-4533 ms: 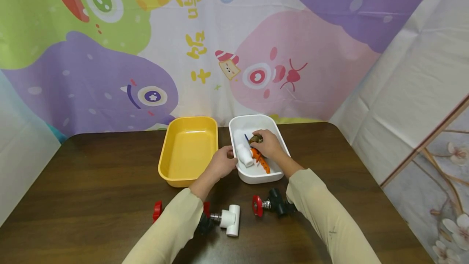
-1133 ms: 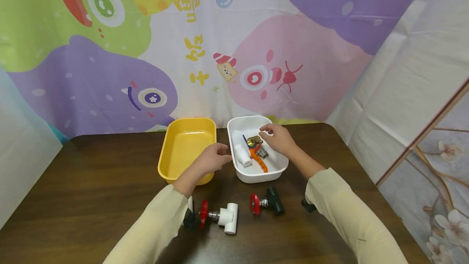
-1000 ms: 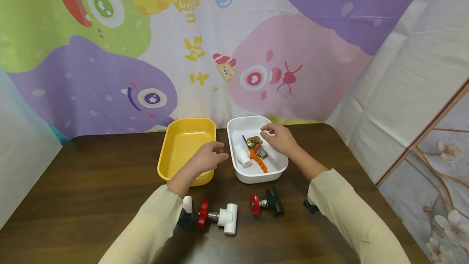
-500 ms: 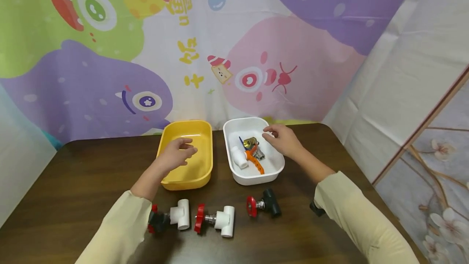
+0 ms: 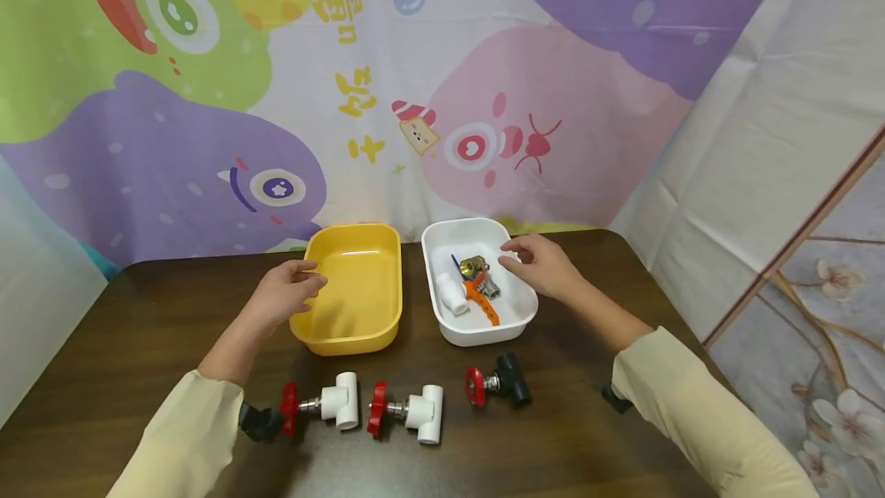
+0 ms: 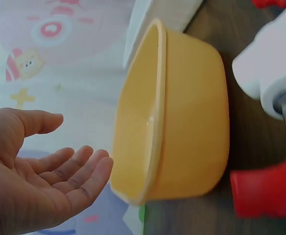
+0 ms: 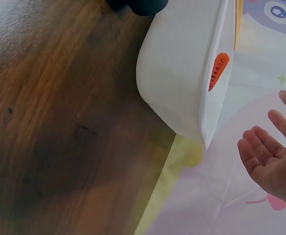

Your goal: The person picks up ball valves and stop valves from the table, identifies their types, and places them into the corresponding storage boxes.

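My left hand (image 5: pixel 282 294) hovers at the left edge of the yellow tray (image 5: pixel 346 344), fingers relaxed and holding nothing. In the left wrist view its palm shows bare beside the tray's wall. Over the right rim of the white tray (image 5: pixel 484 336) hangs my right hand (image 5: pixel 542 263), also bare, with fingers loosely bent. Inside the white tray lie a white plastic pipe fitting (image 5: pixel 452 294), a metal valve with an orange handle (image 5: pixel 482 302), a brass fitting (image 5: pixel 473 267) and a thin blue piece (image 5: pixel 455 263), partly hidden.
In front of the trays lie two white tee valves with red handwheels, a left one (image 5: pixel 340 402) and a right one (image 5: pixel 424 413). A black tee valve (image 5: pixel 513 379) with a red handwheel lies to their right. Behind the table (image 5: pixel 574 436) hangs a printed cloth (image 5: pixel 387 190).
My right hand has left the brass fitting in the white tray and drawn right. My left hand has moved from the white tray's rim across to the yellow tray's left side, uncovering the left white valve.
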Demonstrator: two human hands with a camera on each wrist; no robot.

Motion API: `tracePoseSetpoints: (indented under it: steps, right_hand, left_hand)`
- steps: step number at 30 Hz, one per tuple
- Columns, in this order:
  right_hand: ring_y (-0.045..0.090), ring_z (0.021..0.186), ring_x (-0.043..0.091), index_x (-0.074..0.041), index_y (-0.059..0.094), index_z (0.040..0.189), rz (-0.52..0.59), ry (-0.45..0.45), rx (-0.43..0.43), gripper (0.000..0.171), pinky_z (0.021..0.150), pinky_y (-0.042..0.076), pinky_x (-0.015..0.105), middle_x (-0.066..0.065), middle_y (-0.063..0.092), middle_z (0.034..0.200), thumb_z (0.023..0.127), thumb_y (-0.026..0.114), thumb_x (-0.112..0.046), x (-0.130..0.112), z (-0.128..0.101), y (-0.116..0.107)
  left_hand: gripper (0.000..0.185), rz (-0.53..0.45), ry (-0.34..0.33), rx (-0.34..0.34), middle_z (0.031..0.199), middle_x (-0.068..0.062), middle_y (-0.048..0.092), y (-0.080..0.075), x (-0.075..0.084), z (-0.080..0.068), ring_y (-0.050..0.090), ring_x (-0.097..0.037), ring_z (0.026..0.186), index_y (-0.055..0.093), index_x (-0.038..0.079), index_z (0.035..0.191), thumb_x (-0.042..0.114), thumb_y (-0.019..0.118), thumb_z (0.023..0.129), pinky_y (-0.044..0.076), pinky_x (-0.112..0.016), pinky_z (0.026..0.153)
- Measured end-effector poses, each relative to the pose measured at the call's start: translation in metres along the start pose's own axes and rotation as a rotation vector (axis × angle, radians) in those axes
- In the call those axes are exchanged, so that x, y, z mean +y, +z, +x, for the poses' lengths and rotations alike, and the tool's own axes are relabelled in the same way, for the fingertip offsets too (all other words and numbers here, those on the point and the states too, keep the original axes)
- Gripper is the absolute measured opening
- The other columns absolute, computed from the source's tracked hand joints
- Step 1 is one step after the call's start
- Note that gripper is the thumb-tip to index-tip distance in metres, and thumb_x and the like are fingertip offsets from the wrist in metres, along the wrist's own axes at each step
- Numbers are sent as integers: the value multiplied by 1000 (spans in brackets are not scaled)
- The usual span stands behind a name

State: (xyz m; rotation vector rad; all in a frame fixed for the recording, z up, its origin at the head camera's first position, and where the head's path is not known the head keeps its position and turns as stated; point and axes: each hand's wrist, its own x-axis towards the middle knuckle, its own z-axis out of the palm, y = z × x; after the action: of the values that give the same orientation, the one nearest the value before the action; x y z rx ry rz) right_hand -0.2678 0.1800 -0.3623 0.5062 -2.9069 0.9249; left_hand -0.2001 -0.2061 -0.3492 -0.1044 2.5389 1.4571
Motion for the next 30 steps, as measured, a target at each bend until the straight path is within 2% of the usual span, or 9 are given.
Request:
tracePoseSetpoints:
  steps: [9, 15, 21, 26, 30]
  right_hand:
    - [58, 106, 30, -8, 63, 116, 29, 3, -44, 39, 93, 48, 45, 13, 61, 116, 88, 63, -34, 0, -10, -7]
    - [58, 103, 26, -9, 64, 114, 44, -23, -78, 37, 91, 50, 45, 10, 62, 114, 86, 64, -34, -3, -18, -10]
    - [59, 99, 23, -9, 65, 112, 54, -42, -84, 36, 87, 51, 41, 7, 64, 110, 87, 64, -34, -4, -23, -11]
    - [59, 97, 23, -10, 65, 111, 61, -58, -104, 34, 82, 51, 36, 6, 64, 107, 86, 65, -33, -3, -28, -11]
    - [59, 95, 22, -11, 66, 111, 58, -78, -120, 33, 78, 50, 32, 4, 65, 104, 85, 67, -32, -3, -32, -11]
  left_hand:
    - [55, -12, 2, 130, 136, -26, 43, -14, -12, -8, 48, -38, 120, 30, -3, 142, 28, 44, 98, 49, -45, 96]
    - [55, -14, 2, 202, 137, -27, 43, -21, -19, -13, 49, -38, 121, 33, -3, 140, 29, 44, 97, 49, -42, 95]
    - [56, -4, 4, 225, 137, -27, 43, -23, -24, -13, 49, -38, 121, 34, -5, 139, 30, 45, 97, 51, -40, 93]
    - [56, -1, 1, 232, 135, -28, 44, -23, -27, -12, 50, -37, 120, 34, -6, 139, 30, 46, 96, 54, -32, 88]
    - [58, 10, -17, 226, 137, -28, 42, -24, -30, -12, 49, -38, 120, 33, -6, 139, 30, 46, 96, 53, -35, 90]
